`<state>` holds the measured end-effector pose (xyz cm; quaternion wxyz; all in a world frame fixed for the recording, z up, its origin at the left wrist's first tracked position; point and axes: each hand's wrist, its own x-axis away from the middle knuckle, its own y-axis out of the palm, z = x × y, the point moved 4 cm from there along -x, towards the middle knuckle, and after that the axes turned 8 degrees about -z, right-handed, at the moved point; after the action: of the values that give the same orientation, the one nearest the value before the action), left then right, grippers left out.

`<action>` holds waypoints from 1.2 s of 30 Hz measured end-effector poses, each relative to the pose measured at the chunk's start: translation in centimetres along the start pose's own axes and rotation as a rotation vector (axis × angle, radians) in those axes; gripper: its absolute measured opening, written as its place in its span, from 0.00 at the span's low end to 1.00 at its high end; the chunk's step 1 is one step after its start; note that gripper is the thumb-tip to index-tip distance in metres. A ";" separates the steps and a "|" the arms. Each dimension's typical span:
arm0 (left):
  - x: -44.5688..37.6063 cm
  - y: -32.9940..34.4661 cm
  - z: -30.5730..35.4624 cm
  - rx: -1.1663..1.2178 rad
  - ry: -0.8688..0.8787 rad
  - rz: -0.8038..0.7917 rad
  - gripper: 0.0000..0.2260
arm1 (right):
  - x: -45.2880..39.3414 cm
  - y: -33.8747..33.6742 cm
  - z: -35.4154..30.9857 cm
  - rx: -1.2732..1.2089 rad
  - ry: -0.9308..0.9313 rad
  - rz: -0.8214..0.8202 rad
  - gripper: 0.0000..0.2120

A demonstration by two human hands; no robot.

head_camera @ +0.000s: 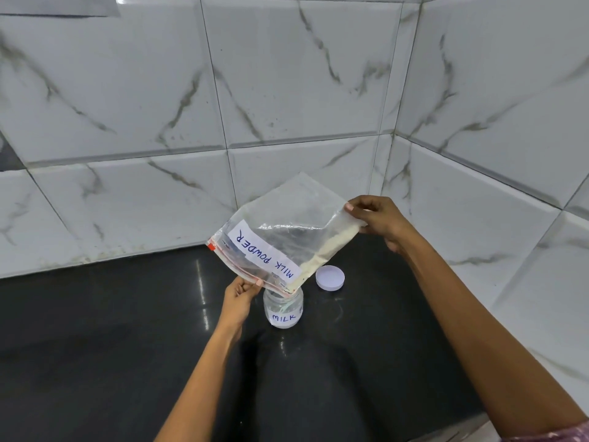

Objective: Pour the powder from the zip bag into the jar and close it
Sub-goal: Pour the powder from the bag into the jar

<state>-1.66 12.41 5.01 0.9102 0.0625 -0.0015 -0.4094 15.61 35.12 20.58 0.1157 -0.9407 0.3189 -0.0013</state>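
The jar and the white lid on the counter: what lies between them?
In the head view, only bare dark counter lies between the jar and the lid. The bag's lower corner hangs above that stretch, at the jar's mouth.

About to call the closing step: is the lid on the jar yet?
Off. The lid lies on the counter right of the jar, whose open mouth sits under the tilted bag.
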 end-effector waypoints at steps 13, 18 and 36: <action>0.0 -0.1 0.1 0.001 -0.033 0.003 0.07 | 0.7 -0.6 2.9 -0.152 0.138 0.050 0.14; 0.1 -0.3 -0.1 0.019 -0.057 0.028 0.08 | 0.5 -0.8 1.8 -0.228 0.031 0.182 0.06; 0.6 -0.9 -1.6 0.059 -0.100 0.083 0.09 | -0.6 2.2 -3.8 -0.068 -0.169 0.063 0.04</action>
<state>-1.88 11.55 3.31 0.9230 0.0685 -0.0615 -0.3737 13.47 32.95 23.85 0.1100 -0.9304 0.3373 0.0923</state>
